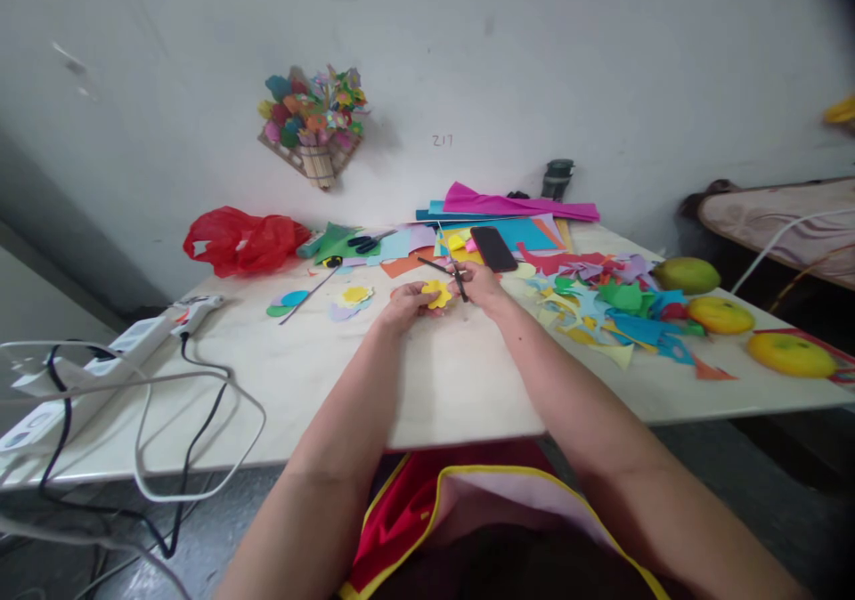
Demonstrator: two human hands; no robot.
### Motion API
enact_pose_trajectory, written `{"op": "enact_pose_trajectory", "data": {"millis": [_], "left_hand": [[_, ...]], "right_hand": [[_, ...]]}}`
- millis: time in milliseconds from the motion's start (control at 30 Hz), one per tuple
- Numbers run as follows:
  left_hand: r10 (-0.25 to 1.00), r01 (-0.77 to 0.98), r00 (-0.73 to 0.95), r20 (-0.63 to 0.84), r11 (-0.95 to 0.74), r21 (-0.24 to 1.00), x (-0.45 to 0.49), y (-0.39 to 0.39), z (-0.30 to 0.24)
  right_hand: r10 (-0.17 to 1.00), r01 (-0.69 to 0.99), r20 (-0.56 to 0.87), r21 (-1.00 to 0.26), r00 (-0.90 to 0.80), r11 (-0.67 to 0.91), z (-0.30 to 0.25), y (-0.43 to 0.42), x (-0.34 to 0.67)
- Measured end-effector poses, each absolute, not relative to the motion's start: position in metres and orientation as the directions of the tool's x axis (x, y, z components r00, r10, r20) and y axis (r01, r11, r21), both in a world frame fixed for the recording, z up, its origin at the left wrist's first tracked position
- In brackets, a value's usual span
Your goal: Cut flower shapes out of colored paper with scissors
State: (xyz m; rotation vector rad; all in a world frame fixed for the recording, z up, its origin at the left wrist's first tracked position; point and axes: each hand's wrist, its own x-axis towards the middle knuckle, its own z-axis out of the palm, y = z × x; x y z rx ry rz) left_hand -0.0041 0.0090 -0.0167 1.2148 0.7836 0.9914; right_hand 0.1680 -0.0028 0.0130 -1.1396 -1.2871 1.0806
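Observation:
My left hand pinches a yellow paper flower with a scalloped edge, over the middle of the table. Close on its right, my right hand is closed around a dark, thin tool that looks like tweezers or small scissors; its exact kind is blurred. The tool's tip is near the flower, but I cannot tell whether they touch. Left of my hands lie another yellow paper flower on pale paper pieces and a blue paper circle beside a thin strip.
Paper scraps cover the table's right side, beside mangoes. Behind my hands are a phone, dark-handled scissors and coloured sheets. A red plastic bag sits back left; a power strip with cables lies front left.

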Motion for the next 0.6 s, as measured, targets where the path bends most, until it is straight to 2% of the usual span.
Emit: {"op": "enact_pose_trajectory", "data": {"millis": [333,600], "left_hand": [[0.953,-0.332,0.285,0.102,-0.002,0.943,-0.005,0.007,-0.016],[0.973,-0.447,0.180,0.145,-0.050,0.893,-0.009,0.009,-0.018]], "right_hand": [[0.990,0.002,0.127,-0.992,0.058,0.127,0.011,-0.003,0.160],[0.984,0.100,0.088,-0.989,-0.152,0.104,0.002,-0.003,0.166]]}}
